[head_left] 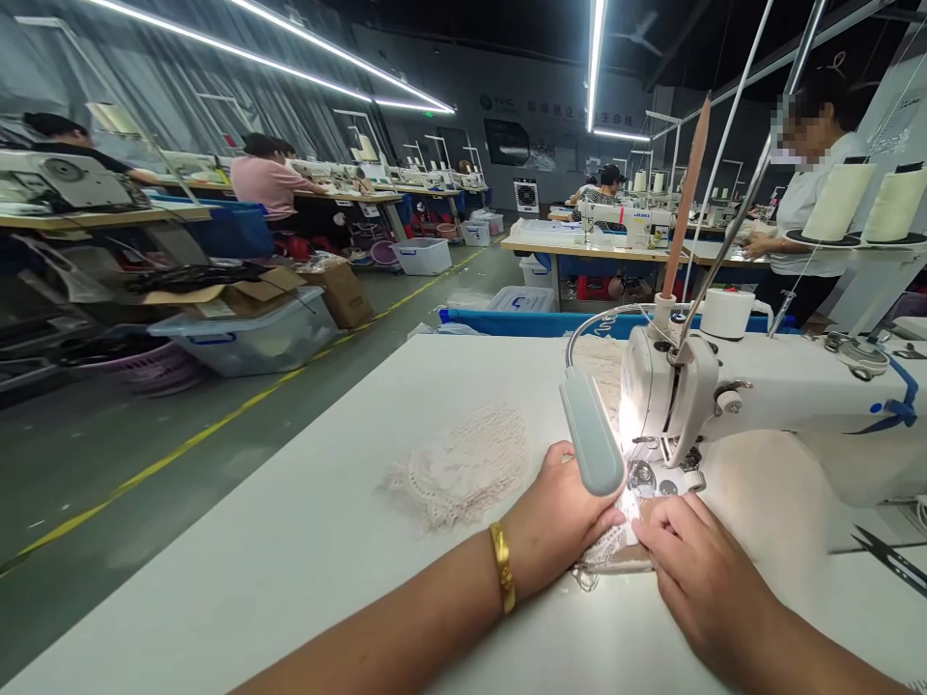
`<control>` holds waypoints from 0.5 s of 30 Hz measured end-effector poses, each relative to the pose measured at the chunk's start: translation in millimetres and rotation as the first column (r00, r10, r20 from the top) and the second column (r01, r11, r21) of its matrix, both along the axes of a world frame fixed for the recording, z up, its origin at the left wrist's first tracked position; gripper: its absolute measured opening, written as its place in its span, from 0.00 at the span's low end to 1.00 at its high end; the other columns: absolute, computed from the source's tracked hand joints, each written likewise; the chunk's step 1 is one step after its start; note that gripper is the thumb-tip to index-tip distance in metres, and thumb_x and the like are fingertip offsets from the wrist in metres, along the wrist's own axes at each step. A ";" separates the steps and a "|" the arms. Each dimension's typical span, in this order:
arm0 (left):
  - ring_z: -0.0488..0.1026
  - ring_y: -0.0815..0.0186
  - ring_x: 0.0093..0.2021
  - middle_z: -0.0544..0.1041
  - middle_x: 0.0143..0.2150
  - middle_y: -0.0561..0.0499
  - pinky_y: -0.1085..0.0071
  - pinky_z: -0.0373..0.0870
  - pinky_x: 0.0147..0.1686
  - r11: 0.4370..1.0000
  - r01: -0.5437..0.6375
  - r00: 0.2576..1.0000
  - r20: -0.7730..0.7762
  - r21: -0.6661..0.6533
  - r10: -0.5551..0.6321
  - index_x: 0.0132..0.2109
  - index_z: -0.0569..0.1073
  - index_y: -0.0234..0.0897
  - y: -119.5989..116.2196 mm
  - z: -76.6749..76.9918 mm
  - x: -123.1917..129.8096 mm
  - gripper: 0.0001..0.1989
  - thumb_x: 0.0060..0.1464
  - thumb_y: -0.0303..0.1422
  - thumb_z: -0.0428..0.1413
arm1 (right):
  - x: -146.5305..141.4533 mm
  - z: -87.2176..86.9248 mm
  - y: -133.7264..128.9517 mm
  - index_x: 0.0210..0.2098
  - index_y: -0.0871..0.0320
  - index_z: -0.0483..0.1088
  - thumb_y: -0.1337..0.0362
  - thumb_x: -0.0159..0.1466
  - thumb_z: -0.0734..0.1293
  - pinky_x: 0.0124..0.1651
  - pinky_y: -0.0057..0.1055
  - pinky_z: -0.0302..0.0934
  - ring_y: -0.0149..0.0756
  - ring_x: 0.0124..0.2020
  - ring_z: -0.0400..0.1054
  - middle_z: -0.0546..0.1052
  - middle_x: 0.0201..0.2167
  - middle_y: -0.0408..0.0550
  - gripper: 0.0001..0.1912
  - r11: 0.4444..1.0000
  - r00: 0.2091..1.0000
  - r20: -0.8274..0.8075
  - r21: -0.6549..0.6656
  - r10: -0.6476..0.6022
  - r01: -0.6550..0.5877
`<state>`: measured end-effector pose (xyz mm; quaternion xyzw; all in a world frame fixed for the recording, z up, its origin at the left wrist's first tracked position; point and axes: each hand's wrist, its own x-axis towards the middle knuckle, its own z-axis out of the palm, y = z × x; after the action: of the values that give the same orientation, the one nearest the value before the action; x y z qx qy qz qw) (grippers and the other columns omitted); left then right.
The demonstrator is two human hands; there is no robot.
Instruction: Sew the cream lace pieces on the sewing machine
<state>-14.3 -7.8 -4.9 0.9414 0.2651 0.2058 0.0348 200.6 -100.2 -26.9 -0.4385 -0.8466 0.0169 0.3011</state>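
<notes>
A small piece of white lace fabric point(612, 548) lies in front of the needle area of a white sewing machine point(774, 386). My left hand point(557, 516), with a gold bracelet at the wrist, is closed on the lace's left side, its fingers partly behind a grey-green lamp head point(592, 434). On the fabric's right edge my right hand point(691, 560) pinches with thumb and fingertips. A cream lace piece point(463, 468) lies flat on the white table point(311, 512) left of my hands. More cream lace point(603, 372) is behind the lamp.
Black thread snips point(894, 560) lie at the right. Two thread cones point(840, 203) stand behind the machine, near a standing person point(818, 183). Blue cloth point(507, 323) hangs beyond the table's far edge. Other people sit at machines at the back left.
</notes>
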 end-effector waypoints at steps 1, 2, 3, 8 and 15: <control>0.78 0.54 0.52 0.82 0.50 0.48 0.51 0.65 0.60 1.000 -0.006 1.000 0.001 0.006 0.006 0.48 0.74 0.39 -0.1 1.1 0.2 0.04 0.68 0.33 0.58 | 0.0 -0.1 0.4 0.39 0.56 0.67 0.82 0.64 0.56 0.38 0.37 0.62 0.42 0.37 0.62 0.70 0.38 0.50 0.16 1.000 1.000 0.003 -0.001 -0.002 0.002; 0.78 0.54 0.52 0.82 0.50 0.48 0.51 0.66 0.59 1.000 -0.010 1.000 0.005 0.013 0.010 0.47 0.75 0.39 -0.7 2.2 0.4 0.04 0.68 0.32 0.57 | 0.0 0.1 0.8 0.39 0.56 0.67 0.82 0.64 0.56 0.38 0.37 0.63 0.42 0.37 0.62 0.71 0.38 0.50 0.16 1.000 1.000 0.007 0.002 -0.003 0.003; 0.77 0.55 0.51 0.82 0.49 0.48 0.52 0.67 0.58 1.000 -0.013 1.000 0.016 0.022 0.012 0.46 0.75 0.39 -1.9 3.1 0.7 0.03 0.68 0.31 0.56 | 0.0 0.5 1.3 0.40 0.56 0.67 0.82 0.65 0.56 0.38 0.37 0.63 0.42 0.37 0.63 0.71 0.38 0.50 0.16 1.000 1.000 0.014 0.003 -0.005 0.005; 0.76 0.59 0.43 0.81 0.40 0.49 0.57 0.69 0.50 0.995 0.085 0.993 0.078 0.060 -0.090 0.41 0.77 0.40 -12.6 5.4 1.0 0.12 0.68 0.24 0.50 | 0.6 4.4 3.9 0.41 0.57 0.69 0.79 0.67 0.56 0.37 0.38 0.64 0.42 0.37 0.64 0.72 0.37 0.51 0.15 0.999 0.997 0.073 -0.021 -0.025 0.027; 0.76 0.60 0.41 0.80 0.37 0.48 0.60 0.71 0.46 0.990 0.115 0.987 0.101 0.085 -0.123 0.39 0.79 0.39 -17.5 5.6 0.7 0.13 0.68 0.24 0.50 | 0.6 7.5 6.1 0.43 0.56 0.70 0.76 0.70 0.56 0.38 0.39 0.66 0.42 0.36 0.65 0.72 0.37 0.51 0.14 0.997 0.991 0.119 -0.051 -0.055 0.061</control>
<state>-13.6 -25.3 0.7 0.9439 0.1977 0.2634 0.0236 201.2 -94.1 -19.4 -0.4712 -0.8490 0.0055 0.2391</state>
